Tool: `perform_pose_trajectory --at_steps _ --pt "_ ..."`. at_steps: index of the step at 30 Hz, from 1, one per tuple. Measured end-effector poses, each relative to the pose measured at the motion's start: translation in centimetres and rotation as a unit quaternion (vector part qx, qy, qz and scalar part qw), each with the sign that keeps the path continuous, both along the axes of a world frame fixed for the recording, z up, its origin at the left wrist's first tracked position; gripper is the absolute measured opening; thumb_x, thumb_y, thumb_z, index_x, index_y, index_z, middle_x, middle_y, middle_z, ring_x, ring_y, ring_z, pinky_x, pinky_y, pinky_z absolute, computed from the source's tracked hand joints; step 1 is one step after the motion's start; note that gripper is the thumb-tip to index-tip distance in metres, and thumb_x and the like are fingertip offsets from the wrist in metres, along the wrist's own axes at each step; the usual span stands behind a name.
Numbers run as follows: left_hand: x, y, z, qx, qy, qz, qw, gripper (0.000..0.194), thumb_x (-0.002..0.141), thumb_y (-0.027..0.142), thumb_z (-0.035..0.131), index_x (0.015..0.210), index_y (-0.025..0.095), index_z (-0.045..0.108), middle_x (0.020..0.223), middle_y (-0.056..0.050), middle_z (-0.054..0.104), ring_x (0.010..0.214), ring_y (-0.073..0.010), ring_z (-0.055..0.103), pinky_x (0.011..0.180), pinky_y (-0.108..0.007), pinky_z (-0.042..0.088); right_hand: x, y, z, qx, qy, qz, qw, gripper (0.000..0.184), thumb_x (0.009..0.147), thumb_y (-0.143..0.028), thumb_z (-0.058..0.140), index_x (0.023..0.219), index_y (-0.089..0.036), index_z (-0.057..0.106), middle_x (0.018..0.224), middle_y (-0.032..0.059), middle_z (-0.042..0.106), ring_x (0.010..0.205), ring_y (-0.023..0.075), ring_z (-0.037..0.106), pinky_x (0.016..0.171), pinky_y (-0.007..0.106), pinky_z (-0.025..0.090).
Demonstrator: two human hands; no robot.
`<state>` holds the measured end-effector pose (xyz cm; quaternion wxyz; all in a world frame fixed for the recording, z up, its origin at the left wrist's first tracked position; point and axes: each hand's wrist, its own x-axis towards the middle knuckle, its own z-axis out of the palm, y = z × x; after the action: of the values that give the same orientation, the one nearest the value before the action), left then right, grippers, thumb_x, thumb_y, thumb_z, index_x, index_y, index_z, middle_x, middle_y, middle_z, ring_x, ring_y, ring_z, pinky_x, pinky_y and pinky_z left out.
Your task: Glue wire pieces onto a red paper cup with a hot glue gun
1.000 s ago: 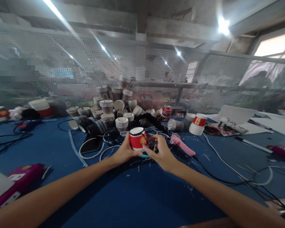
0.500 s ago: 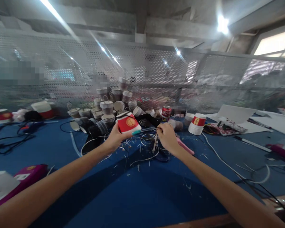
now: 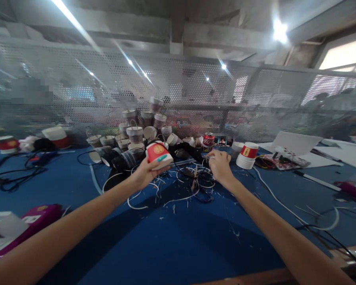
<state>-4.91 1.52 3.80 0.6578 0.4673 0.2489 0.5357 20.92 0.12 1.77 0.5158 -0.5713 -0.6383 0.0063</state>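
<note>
My left hand (image 3: 145,173) is closed around a red and white paper cup (image 3: 159,153) with a gold emblem, tilted on its side above the table. A thin black cord (image 3: 172,159) runs from the cup's upper edge down toward the clippings. My right hand (image 3: 221,165) is closed, its fingertips pinched beside the end of a black cloth-like bundle (image 3: 187,149); whatever they hold is too small to make out. Between and below the hands lie looped white cords (image 3: 182,198) and scattered clippings on the blue table (image 3: 178,241).
Several grey-white cups (image 3: 135,134) are piled at the back. A cola can (image 3: 208,141) and a stack of red-banded cups (image 3: 247,155) stand right of centre. A purple box (image 3: 43,217) lies front left. White papers (image 3: 338,152) cover the far right. A mesh partition (image 3: 190,87) rises behind.
My right hand has moved right and slightly away from the cup. The cup has tipped in my left hand and dropped back a little leftward. A black cord now shows hanging beside it.
</note>
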Motion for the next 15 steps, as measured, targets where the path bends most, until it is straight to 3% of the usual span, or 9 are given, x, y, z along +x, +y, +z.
perform_pose_trajectory --at_steps 2,5,7,9,12,14,15 --pt "0.5 -0.4 -1.4 -0.027 0.049 -0.058 0.997 0.052 0.054 0.020 0.075 0.101 0.012 0.055 0.096 -0.010 0.067 0.094 -0.0273 0.063 0.086 -0.044 0.049 -0.7 -1.4 0.4 0.037 0.011 -0.062 0.997 0.028 0.059 -0.017 0.044 0.085 -0.019 0.053 0.096 0.0110 0.052 0.101 0.0296 0.040 0.090 0.053 0.028" --pt "1.1 -0.9 -2.8 -0.065 0.111 -0.083 0.988 0.057 0.054 0.021 0.077 0.105 0.013 0.052 0.098 -0.012 0.066 0.093 -0.0281 0.063 0.083 -0.044 0.050 -1.6 -2.6 0.7 0.088 0.076 -0.037 0.992 0.040 0.053 -0.013 0.041 0.092 -0.019 0.049 0.104 0.0103 0.050 0.104 0.0266 0.042 0.092 0.049 0.031" --pt "1.3 -1.2 -3.3 -0.080 0.122 -0.075 0.986 0.059 0.053 0.022 0.077 0.105 0.014 0.051 0.099 -0.012 0.066 0.092 -0.0281 0.063 0.083 -0.043 0.050 -1.8 -2.8 0.6 0.072 0.191 0.011 0.979 0.032 0.053 -0.012 0.039 0.083 -0.019 0.050 0.092 0.0073 0.055 0.090 0.0221 0.051 0.082 0.042 0.040" --pt "1.4 -1.3 -3.5 -0.086 0.114 -0.071 0.987 0.059 0.051 0.023 0.078 0.104 0.013 0.051 0.097 -0.011 0.066 0.092 -0.0275 0.064 0.083 -0.042 0.049 -1.6 -2.7 0.5 0.056 0.291 0.052 0.954 0.017 0.055 -0.012 0.038 0.065 -0.020 0.049 0.066 0.0022 0.056 0.064 0.0160 0.054 0.063 0.032 0.044" --pt "1.4 -1.5 -3.6 -0.092 0.101 -0.072 0.988 0.059 0.052 0.022 0.078 0.104 0.012 0.051 0.093 -0.010 0.067 0.090 -0.0263 0.064 0.086 -0.041 0.048 -1.4 -2.6 0.2 0.018 0.329 0.123 0.936 0.016 0.060 -0.015 0.038 0.046 -0.020 0.043 0.038 -0.0035 0.041 0.035 0.0090 0.037 0.039 0.023 0.029" --pt "1.3 -1.6 -3.6 -0.095 0.099 -0.073 0.988 0.058 0.054 0.020 0.076 0.104 0.013 0.050 0.093 -0.010 0.068 0.090 -0.0263 0.064 0.088 -0.042 0.046 -1.6 -2.7 -0.2 -0.048 0.297 0.205 0.931 0.024 0.068 -0.023 0.040 0.044 -0.019 0.045 0.034 -0.0041 0.036 0.032 0.0075 0.028 0.035 0.022 0.020" --pt "1.3 -1.6 -3.6 -0.095 0.099 -0.074 0.988 0.057 0.055 0.020 0.076 0.105 0.013 0.050 0.093 -0.010 0.068 0.090 -0.0263 0.064 0.089 -0.042 0.046 -1.9 -2.9 -0.4 -0.083 0.272 0.248 0.926 0.029 0.072 -0.029 0.040 0.047 -0.019 0.049 0.035 -0.0040 0.036 0.033 0.0076 0.028 0.035 0.022 0.021"
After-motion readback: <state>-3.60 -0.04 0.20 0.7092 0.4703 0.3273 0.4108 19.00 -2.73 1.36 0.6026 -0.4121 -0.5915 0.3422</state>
